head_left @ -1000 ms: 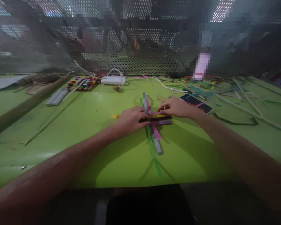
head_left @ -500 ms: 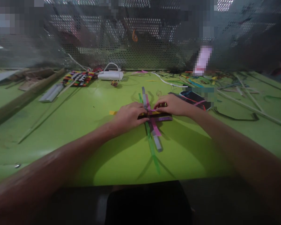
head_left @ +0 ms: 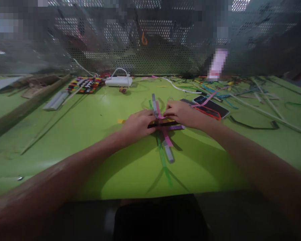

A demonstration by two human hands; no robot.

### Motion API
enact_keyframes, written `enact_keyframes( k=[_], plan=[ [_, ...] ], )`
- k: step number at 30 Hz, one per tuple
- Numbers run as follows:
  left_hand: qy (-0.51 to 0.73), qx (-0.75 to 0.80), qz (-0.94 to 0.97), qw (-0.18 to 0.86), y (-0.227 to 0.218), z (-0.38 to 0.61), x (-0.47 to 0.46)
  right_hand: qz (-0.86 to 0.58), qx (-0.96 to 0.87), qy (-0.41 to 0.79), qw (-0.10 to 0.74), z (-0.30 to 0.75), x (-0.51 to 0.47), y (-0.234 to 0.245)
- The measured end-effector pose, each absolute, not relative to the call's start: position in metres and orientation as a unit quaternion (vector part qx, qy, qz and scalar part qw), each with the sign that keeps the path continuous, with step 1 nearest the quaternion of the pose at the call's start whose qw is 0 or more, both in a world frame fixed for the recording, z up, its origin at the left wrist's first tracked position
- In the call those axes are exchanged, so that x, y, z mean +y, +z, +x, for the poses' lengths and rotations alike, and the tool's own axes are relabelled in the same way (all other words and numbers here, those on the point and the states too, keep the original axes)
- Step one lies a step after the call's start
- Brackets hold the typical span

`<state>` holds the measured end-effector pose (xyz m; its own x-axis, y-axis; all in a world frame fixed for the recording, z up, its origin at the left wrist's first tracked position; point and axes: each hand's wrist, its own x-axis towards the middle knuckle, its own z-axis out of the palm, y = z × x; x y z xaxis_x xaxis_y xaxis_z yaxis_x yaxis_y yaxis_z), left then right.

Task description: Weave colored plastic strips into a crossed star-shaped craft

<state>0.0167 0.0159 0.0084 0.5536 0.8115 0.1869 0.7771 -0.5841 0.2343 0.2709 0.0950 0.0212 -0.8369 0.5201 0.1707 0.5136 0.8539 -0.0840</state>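
Near the middle of the green table, several flat strips cross in a small woven piece. A green strip (head_left: pixel 163 162), a grey strip (head_left: pixel 169 154) and a pink strip (head_left: pixel 168 139) run toward me; a purple strip (head_left: pixel 177 127) and a yellow strip (head_left: pixel 121 121) lie crosswise, with a dark one among them. My left hand (head_left: pixel 139 123) grips the crossing from the left, its fingers covering part of the weave. Pinched in my right hand (head_left: pixel 178 112) is a long pink strip (head_left: pixel 208 99), whose loose end trails behind the hand to the right.
A phone (head_left: pixel 213 106) and a red-edged item (head_left: pixel 210 113) lie beyond my right wrist. A white power strip (head_left: pixel 118 81), a patterned woven piece (head_left: pixel 84 84) and a wooden pole (head_left: pixel 27 103) are at the left. Loose strips clutter the right; a perforated metal panel (head_left: pixel 145 57) stands behind.
My right hand has shifted slightly left and down at the crossing. The pink strip's loose end has swung up and back over the phone. My left hand stays on the weave.
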Motion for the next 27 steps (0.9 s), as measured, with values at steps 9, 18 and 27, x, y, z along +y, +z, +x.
enact_keyframes(
  k=[9,18,27],
  plan=[
    [0.136,0.462,0.874,0.068,0.012,0.019,0.013,-0.306,-0.951,0.028,0.032,0.266,0.085,0.029],
    [0.17,0.44,0.88,0.065,0.006,0.015,0.017,-0.289,-0.954,-0.062,0.039,0.261,0.076,0.032],
    [0.165,0.442,0.879,0.073,0.01,0.016,0.015,-0.292,-0.951,-0.103,0.016,0.251,0.073,0.033]
  ],
)
